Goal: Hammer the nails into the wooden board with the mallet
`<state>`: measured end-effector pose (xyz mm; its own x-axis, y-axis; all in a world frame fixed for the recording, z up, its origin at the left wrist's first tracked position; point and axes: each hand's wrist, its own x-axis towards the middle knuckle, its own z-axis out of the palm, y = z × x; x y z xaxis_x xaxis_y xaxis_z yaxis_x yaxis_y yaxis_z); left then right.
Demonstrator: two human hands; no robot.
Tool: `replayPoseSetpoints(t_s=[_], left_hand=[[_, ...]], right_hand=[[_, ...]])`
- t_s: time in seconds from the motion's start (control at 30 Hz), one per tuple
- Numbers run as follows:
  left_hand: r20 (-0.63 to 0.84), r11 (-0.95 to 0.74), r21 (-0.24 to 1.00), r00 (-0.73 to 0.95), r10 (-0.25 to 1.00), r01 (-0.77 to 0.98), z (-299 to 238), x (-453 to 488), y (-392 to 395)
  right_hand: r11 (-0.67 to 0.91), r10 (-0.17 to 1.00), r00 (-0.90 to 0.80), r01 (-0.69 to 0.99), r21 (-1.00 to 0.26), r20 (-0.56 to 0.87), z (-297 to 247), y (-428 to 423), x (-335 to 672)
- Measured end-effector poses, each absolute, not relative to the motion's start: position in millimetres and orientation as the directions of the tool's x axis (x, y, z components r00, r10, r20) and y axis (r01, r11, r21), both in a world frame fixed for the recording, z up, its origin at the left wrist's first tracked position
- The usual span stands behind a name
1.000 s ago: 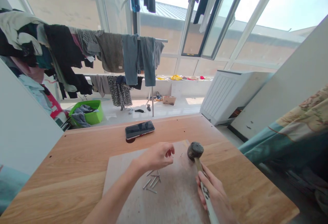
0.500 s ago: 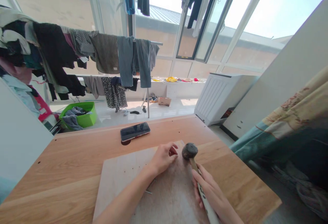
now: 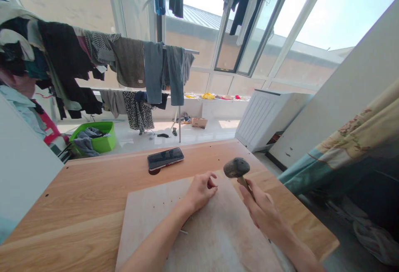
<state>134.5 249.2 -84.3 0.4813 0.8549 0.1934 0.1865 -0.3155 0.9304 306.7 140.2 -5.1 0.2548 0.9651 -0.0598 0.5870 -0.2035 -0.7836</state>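
We get bright daylight through the windows [image 3: 264, 27] ahead; the sky [image 3: 352, 10] nearly clips to white. Sun patches glare on the floor [image 3: 229, 124]. Desk [image 3: 77, 189] is well lit, only soft shadows on the board [image 3: 224, 238]. Lower right goes dark below the curtain [image 3: 352, 139]. Wide lens: we see stretched edges, right wall [image 3: 352, 60] leaning. Mallet [image 3: 237, 167] looks slightly smeared; fine detail is mushy.

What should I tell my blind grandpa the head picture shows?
A person's right hand holds a rounded, black-headed mallet; their left hand is over a pale, flat wooden board. The board lies on a brown wooden table, with a rectangular, black-screened phone beyond and hanging grey and black clothes.
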Motion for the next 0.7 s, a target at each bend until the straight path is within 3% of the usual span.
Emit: replayPoseSetpoints(t_s=[0.13, 0.23, 0.47, 0.7], left_hand=[[0.206, -0.325, 0.929, 0.483, 0.851, 0.177, -82.4, 134.3, 248.1], [0.208, -0.326, 0.929, 0.481, 0.851, 0.175, -79.8, 134.9, 247.5], [0.210, -0.321, 0.934, 0.483, 0.850, 0.159, -81.3, 135.6, 248.8], [0.190, -0.313, 0.929, 0.475, 0.859, 0.196, -78.7, 136.2, 247.5]], right_hand=[[-0.125, 0.967, 0.241, 0.742, -0.659, 0.088, -0.9, 132.9, 299.4], [-0.085, 0.978, 0.182, 0.802, -0.591, 0.106, -18.1, 130.4, 297.9], [-0.124, 0.979, 0.192, 0.814, -0.567, 0.062, -27.0, 129.9, 303.3], [-0.072, 0.976, 0.182, 0.786, -0.614, 0.119, -35.2, 125.5, 297.6]])
